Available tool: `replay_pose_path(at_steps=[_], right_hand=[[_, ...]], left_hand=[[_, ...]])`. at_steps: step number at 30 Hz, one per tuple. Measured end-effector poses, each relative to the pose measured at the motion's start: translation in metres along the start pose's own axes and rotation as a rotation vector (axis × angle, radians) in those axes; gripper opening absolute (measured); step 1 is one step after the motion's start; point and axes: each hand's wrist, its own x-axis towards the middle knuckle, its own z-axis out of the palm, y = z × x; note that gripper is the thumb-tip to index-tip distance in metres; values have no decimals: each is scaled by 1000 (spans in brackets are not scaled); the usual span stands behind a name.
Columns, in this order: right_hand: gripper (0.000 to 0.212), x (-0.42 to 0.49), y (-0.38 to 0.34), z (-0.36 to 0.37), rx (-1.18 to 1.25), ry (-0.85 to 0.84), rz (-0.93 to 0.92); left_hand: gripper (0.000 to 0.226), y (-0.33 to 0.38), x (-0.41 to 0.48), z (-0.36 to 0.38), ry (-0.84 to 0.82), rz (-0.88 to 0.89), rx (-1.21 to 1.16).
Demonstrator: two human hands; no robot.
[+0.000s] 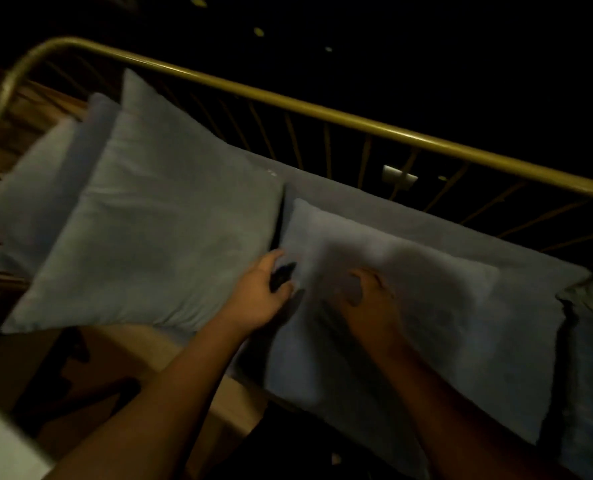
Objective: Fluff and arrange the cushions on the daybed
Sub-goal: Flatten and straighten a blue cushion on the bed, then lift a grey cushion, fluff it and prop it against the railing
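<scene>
Forearms reach in from the bottom of the head view, both bare, angled up and away from the person toward the daybed (pixel 323 112), whose brass-coloured rail runs diagonally across the dim scene with thin spindles below it.

The left hand (pixel 260 292) sits at the left edge of the near cushion (pixel 409 306), wrist straight, thumb up at the top, fingers curled round the cushion's side seam so that it is pinching the fabric; the fingertips sink into a dark fold and are partly hidden.

The right hand (pixel 368 296) lies on top of the same cushion, palm down, fingers spread and bent, pressing into the filling. It is blurred, so whether it has fabric gathered under it or only pushes flat cannot be told.

The near cushion is pale blue-grey and lies flat on the mattress, its lower corner hanging over the front edge. Just to its left a larger cushion (pixel 156 216) of the same colour lies tilted, its right edge touching the one being handled. Behind that, two more cushions (pixel 45 178) overlap toward the curved end of the rail.
</scene>
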Motion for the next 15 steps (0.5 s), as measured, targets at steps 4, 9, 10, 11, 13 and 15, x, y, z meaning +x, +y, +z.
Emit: replay_pose_path(at_steps=[4, 9, 10, 11, 13, 15], right_hand=[[48, 31, -56, 42, -62, -116, -28], [47, 68, -131, 113, 57, -167, 56], [52, 77, -142, 128, 114, -197, 95], [58, 85, -153, 141, 172, -217, 139], [72, 100, -170, 165, 278, -210, 241], [80, 112, -181, 183, 344, -169, 315]], left_hand=[[64, -40, 13, -80, 188, 19, 174], [74, -94, 50, -188, 351, -170, 516], [82, -105, 60, -207, 337, -197, 510], [92, -115, 69, -224, 319, -210, 461], [110, -131, 88, -248, 272, -227, 268], [121, -147, 106, -260, 242, -294, 60]])
